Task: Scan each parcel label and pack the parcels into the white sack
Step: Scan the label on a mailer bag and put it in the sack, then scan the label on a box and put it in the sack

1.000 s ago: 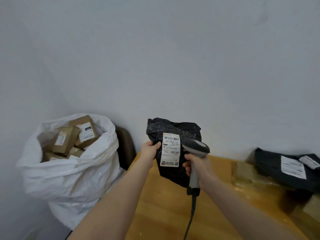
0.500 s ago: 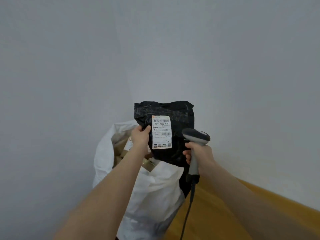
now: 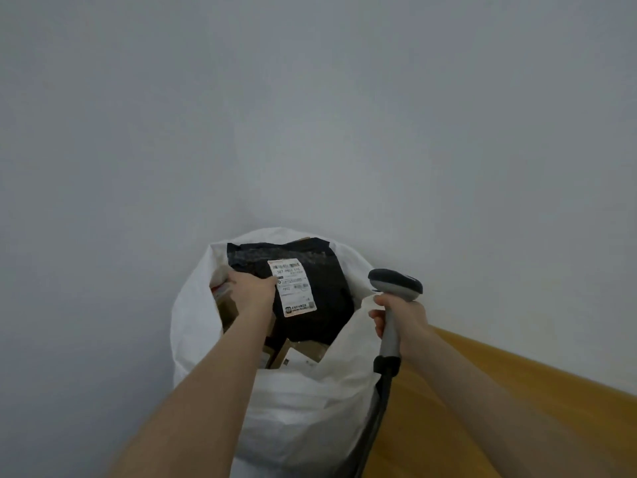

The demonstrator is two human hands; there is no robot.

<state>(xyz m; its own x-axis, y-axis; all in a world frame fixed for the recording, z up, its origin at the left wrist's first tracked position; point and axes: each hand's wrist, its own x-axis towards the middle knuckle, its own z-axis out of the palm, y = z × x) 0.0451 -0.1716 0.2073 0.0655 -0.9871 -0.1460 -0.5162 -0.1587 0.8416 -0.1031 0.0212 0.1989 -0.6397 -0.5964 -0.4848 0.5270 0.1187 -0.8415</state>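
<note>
The left hand (image 3: 253,293) is gripping the left edge of the black crinkled plastic parcel (image 3: 324,326), overlapping the left edge of its white printed shipping label (image 3: 293,288), and is lowering it into the mouth of the white woven sack (image 3: 293,408). The right hand (image 3: 401,319) is clamping round the handle of the grey handheld barcode scanner (image 3: 396,284), holding it upright just right of the sack's rim, with its dark cable (image 3: 379,412) hanging down the sack's right side. The two hands are apart, the parcel lying between them.

The parcel is now sitting inside the sack's opening, leaning towards the far side, on top of the brown cardboard boxes (image 3: 296,353) already packed there. Half a second ago it was being held up above the rim, and a second ago it was over the table with the scanner aimed at its label. Judging from that, the scan is done and this parcel is all but packed, with only the release remaining.

The view is also swinging left: the other dark parcels waiting on the orange-brown wooden table (image 3: 499,391) are no longer showing, and the pale grey wall (image 3: 310,98) is filling most of the scene
</note>
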